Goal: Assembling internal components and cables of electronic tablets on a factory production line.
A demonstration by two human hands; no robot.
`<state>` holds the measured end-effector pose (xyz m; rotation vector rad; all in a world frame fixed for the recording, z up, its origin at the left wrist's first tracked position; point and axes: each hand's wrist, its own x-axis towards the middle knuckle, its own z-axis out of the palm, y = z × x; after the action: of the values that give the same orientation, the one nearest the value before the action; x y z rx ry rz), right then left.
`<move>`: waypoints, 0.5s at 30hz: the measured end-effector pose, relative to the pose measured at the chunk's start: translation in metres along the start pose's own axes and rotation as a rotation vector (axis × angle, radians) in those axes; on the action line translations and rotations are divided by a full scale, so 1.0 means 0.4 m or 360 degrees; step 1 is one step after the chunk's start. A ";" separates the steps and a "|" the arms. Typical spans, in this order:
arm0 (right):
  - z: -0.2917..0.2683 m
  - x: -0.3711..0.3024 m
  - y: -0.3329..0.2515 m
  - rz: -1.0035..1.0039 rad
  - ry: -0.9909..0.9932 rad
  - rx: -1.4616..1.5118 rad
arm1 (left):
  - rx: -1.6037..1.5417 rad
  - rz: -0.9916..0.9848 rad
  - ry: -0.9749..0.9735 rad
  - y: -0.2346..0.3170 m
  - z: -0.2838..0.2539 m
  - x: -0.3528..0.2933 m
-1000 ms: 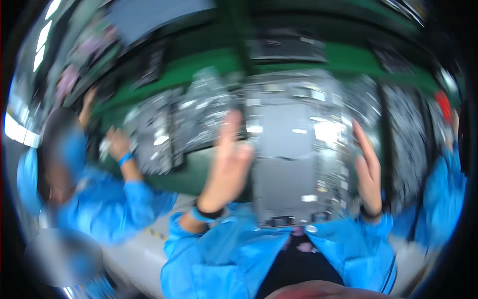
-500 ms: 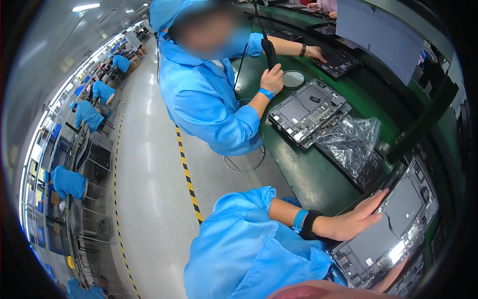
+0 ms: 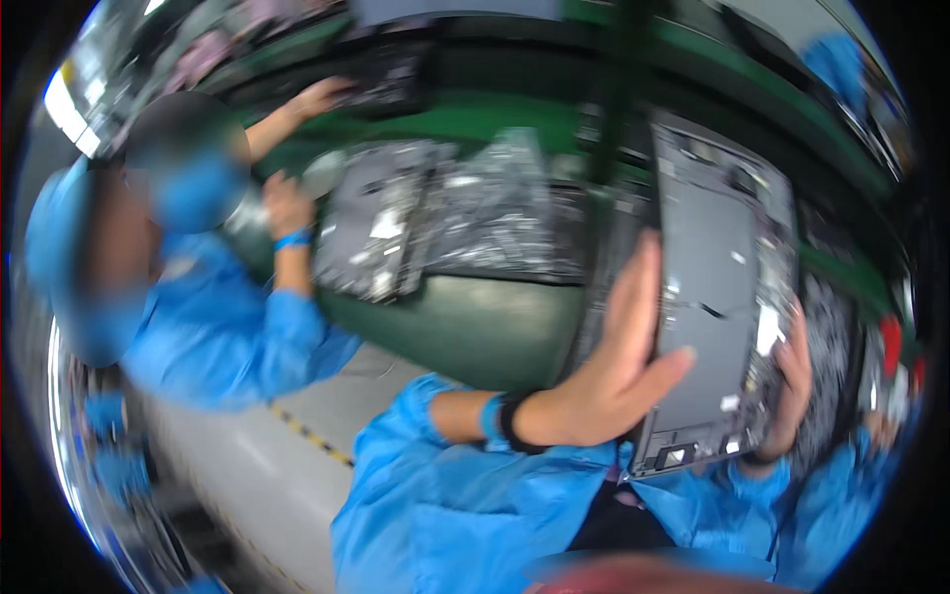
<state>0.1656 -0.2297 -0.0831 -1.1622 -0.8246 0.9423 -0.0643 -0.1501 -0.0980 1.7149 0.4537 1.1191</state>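
Note:
Between my hands stands an opened tablet (image 3: 708, 257), a flat grey shell with its battery area, circuit boards and a short dark cable showing. It is tilted up over the bench. My left hand (image 3: 604, 371) grips its left edge, thumb on the inner face and fingers along the rim. On the opposite long edge, my right hand (image 3: 789, 381) holds it with the fingers at the rim; part of that hand is behind the shell. The picture is blurred, so small parts are hard to make out.
Left of me, a co-worker in blue has a hand (image 3: 287, 206) near a stack of opened devices (image 3: 381, 223). A crumpled clear plastic bag (image 3: 500, 213) lies beside that stack on the green bench (image 3: 485, 332). Another person's blue sleeve (image 3: 841, 505) shows at the right.
The view has swung to the right, so the co-worker and stack now sit further left. The tablet appears more upright, and my right hand now shows clearly at its far edge.

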 end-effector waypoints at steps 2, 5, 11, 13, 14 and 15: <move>0.020 0.027 -0.023 0.0014 0.0027 0.0209 | 0.0231 0.0048 -0.0187 0.008 -0.037 0.023; -0.036 0.128 -0.060 0.0009 0.0072 0.0318 | 0.0311 -0.0124 -0.0542 0.016 -0.083 0.052; -0.366 0.529 -0.061 0.0031 0.0141 -0.0012 | 0.0448 -0.0274 -0.0018 -0.087 -0.116 0.031; -0.395 0.661 0.003 0.0110 0.0265 -0.0148 | 0.0384 -0.0293 0.0176 -0.117 -0.115 0.007; -0.384 0.702 0.035 0.0160 0.0364 -0.0214 | 0.0395 -0.0324 0.0199 -0.123 -0.118 -0.007; -0.354 0.749 0.077 0.0218 0.0427 -0.0275 | 0.0427 -0.0366 0.0252 -0.127 -0.125 -0.027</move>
<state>0.4048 -0.0027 -0.1274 -1.4746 -0.6238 0.8146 -0.1019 -0.1094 -0.1443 1.7546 0.9116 1.0656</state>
